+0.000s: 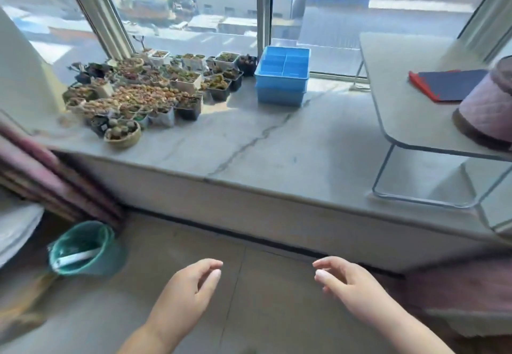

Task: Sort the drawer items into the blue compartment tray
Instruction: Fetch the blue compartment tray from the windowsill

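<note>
A wide grey marble-patterned window ledge [277, 143] runs across the middle of the view, under a large window with pale metal frames [263, 15] that looks out on rooftops. The blue plastic compartment tray [282, 72] sits at about 12 o'clock on the ledge, close to the glass, stacked on a second blue bin of the same shape; its visible compartments appear empty. Just beside it, toward 10 o'clock, stands a dense cluster of small potted succulents [149, 90] in black and white pots. At 2 o'clock a light grey folding lap table with metal tube legs [401, 98] stands on the ledge, bearing a red and dark blue flat folder [448, 85] and a pale purple quilted round cover [490, 110].

The ledge's front edge drops to a beige tiled floor [249, 298]. A teal plastic waste bin [83, 248] stands on the floor at 8 o'clock. The middle of the ledge, between plants and lap table, is bare stone.

The left hand [191, 287] and right hand [346, 281] hover low over the floor at 6 o'clock, well apart, fingers loosely curved and holding nothing.
</note>
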`<state>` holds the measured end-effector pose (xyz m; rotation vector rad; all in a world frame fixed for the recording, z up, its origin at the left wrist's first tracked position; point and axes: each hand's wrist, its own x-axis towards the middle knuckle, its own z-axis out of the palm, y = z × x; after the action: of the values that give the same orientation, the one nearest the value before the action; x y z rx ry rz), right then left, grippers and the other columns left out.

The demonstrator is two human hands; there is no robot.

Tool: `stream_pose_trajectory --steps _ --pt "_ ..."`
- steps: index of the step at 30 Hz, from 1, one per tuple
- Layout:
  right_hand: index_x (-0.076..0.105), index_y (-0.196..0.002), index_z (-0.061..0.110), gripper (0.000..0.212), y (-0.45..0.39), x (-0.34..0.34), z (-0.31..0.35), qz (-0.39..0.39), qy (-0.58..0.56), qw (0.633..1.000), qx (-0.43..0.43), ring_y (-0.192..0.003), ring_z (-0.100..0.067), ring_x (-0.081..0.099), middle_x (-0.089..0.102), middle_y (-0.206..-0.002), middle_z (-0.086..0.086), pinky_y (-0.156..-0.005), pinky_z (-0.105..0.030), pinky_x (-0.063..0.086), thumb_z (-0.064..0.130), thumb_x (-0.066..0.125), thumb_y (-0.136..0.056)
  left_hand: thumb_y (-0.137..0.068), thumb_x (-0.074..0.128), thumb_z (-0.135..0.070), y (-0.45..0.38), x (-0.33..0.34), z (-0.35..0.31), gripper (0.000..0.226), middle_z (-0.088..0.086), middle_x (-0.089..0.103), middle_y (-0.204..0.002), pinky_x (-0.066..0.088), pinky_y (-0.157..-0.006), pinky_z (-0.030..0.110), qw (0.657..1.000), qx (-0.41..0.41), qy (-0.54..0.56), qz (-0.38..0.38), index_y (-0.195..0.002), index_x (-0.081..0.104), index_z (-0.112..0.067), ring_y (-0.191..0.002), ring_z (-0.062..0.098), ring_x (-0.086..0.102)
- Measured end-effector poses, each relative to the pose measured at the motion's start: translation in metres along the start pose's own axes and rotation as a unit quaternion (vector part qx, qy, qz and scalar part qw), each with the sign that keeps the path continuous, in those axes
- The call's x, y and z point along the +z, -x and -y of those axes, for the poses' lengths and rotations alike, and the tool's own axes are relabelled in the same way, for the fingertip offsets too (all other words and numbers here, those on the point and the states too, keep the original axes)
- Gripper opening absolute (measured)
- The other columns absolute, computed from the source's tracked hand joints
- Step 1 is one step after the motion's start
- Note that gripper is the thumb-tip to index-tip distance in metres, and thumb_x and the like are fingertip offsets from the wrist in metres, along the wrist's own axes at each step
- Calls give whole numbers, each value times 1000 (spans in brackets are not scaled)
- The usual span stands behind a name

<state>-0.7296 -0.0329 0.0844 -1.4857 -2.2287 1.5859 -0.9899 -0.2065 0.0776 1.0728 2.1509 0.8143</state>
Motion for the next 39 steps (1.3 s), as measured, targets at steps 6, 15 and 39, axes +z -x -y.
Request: stream_pose_trajectory --steps 6,15,39 --pt "65 -96 40 11 -44 -6 27 -25 -22 999 30 -79 2 67 70 -91 22 -71 -13 47 32 60 -90 -92 57 -24 -72 -32 18 25 -15 69 -83 52 -55 18 998 -15 53 11 -93 64 -48 -63 5 64" --pt "65 -94 36 9 -189 -39 87 -35 -45 997 48 -76 -2 66 71 -90 11 -82 -31 54 34 58 -90 -90 55 -30 -216 -69 2 23 -12 70 -83 55 -62 26 999 -18 43 17 -94 62 -52 -67 6 63" --pt "71 -88 19 20 -318 -62 174 -333 -287 850 290 -70 -19 65 72 -81 1 -62 -26 48 23 53 -94 -94 52 -23 -790 -64 -127 30 11 58 -88 50 -59 28 988 -48 131 72 -115 58 -3 -68 21 57"
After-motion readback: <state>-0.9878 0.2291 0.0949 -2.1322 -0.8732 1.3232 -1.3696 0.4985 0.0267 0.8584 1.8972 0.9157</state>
